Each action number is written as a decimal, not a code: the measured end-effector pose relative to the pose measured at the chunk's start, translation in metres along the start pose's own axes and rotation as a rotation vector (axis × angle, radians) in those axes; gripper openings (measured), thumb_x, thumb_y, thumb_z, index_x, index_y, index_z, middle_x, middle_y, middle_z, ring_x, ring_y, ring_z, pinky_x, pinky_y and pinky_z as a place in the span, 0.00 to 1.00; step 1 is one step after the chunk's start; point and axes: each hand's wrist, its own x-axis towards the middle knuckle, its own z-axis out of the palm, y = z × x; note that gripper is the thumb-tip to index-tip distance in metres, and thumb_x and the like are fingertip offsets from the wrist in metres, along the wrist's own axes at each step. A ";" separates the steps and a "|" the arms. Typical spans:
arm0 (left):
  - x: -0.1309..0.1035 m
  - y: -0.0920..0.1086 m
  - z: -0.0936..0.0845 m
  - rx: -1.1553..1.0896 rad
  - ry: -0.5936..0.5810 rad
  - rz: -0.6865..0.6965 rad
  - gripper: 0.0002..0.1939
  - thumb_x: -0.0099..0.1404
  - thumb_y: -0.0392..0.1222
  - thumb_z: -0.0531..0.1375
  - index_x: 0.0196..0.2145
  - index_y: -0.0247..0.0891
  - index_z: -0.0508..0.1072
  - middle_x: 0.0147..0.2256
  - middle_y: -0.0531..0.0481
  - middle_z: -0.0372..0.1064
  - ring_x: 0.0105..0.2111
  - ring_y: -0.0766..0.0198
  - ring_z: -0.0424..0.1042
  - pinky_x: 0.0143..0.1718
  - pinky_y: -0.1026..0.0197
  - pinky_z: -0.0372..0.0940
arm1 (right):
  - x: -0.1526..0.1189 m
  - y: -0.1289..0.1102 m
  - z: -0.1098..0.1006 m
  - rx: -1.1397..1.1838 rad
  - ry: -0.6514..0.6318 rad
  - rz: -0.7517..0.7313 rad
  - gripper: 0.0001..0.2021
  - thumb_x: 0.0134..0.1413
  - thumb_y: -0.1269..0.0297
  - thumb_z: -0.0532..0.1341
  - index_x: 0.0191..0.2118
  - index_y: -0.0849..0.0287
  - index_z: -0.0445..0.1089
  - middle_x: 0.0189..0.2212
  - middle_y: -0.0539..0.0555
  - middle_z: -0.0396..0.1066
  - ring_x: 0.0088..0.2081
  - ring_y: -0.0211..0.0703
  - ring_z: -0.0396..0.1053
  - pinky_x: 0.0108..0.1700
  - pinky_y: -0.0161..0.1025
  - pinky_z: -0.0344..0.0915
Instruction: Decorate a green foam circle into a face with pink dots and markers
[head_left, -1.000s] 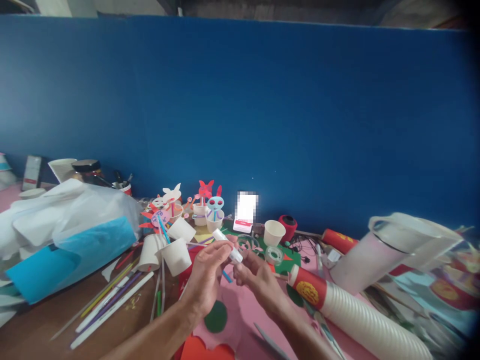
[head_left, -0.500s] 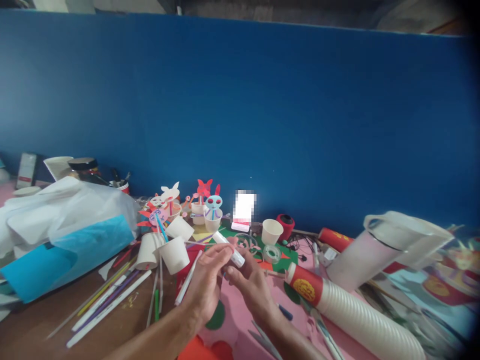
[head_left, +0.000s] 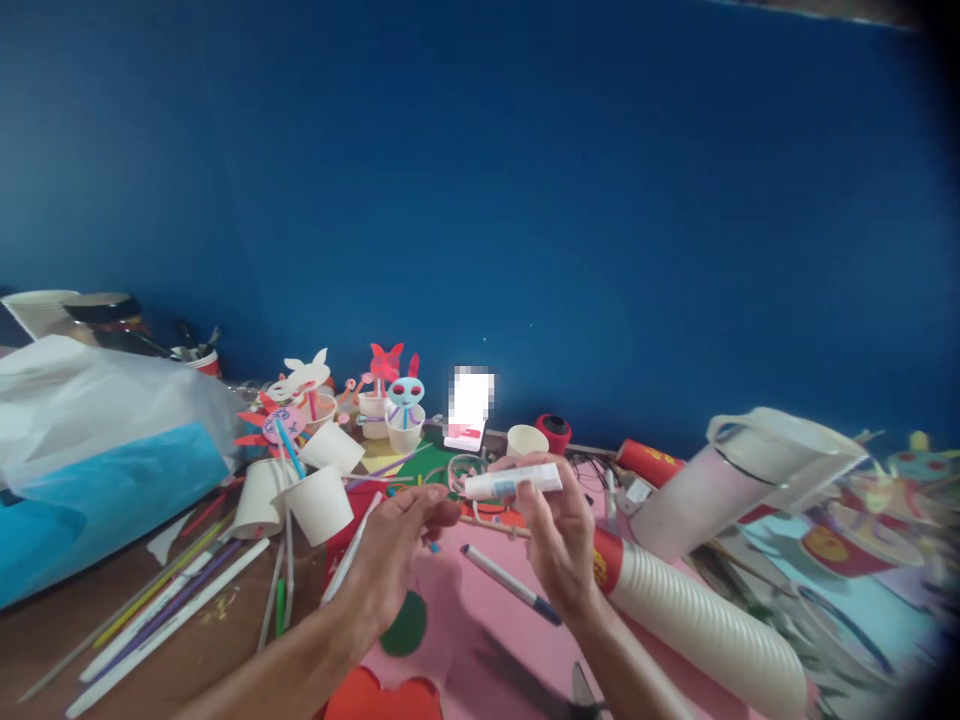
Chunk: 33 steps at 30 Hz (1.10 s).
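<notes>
My right hand (head_left: 564, 545) is closed around a white squeeze tube (head_left: 514, 482) with a pale blue label, held level above the pink sheet. The narrow end of the tube points left, toward my left hand (head_left: 394, 535). That hand's fingertips are pressed together just short of the tube, and whatever may be between them is hidden. Below the hands lie a marker pen (head_left: 510, 583) with a dark end, a green paper circle (head_left: 403, 623) and a red paper shape (head_left: 384, 697), all on the pink sheet (head_left: 465, 640).
Tipped paper cups (head_left: 319, 508) and straws (head_left: 169, 625) lie to the left, beside a plastic bag (head_left: 97, 400). Small paper figures in cups (head_left: 406, 432) stand behind. A long stack of paper cups (head_left: 705, 620) and a white jug (head_left: 697, 495) occupy the right.
The tube, earlier held between both hands, is now in my right hand, moved right and turned level. My left hand has come away from it. The marker pen now shows between my hands.
</notes>
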 end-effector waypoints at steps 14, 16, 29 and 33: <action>-0.004 0.008 0.006 -0.269 0.006 -0.066 0.07 0.48 0.40 0.64 0.27 0.34 0.74 0.26 0.49 0.73 0.30 0.65 0.70 0.40 0.60 0.60 | -0.007 0.005 0.004 -0.440 -0.242 -0.412 0.11 0.54 0.69 0.56 0.44 0.57 0.60 0.39 0.56 0.70 0.42 0.42 0.69 0.43 0.38 0.66; -0.006 0.007 0.006 -0.298 -0.017 -0.081 0.07 0.50 0.40 0.64 0.26 0.34 0.74 0.28 0.49 0.73 0.32 0.63 0.70 0.40 0.59 0.60 | -0.007 0.006 0.004 -0.458 -0.248 -0.427 0.11 0.54 0.69 0.56 0.45 0.57 0.60 0.40 0.56 0.70 0.42 0.42 0.69 0.42 0.38 0.66; -0.010 0.010 0.005 -0.380 -0.123 -0.142 0.13 0.61 0.44 0.53 0.32 0.34 0.74 0.35 0.47 0.71 0.38 0.61 0.66 0.37 0.59 0.61 | -0.003 0.008 0.002 -0.568 -0.322 -0.554 0.12 0.55 0.70 0.55 0.46 0.58 0.59 0.42 0.58 0.70 0.45 0.43 0.68 0.44 0.38 0.67; -0.008 0.010 0.005 -0.415 -0.110 -0.164 0.13 0.61 0.43 0.53 0.30 0.34 0.74 0.32 0.47 0.71 0.36 0.62 0.66 0.35 0.59 0.61 | -0.003 0.007 0.002 -0.615 -0.299 -0.560 0.10 0.56 0.68 0.54 0.45 0.59 0.60 0.40 0.58 0.71 0.43 0.44 0.70 0.41 0.37 0.69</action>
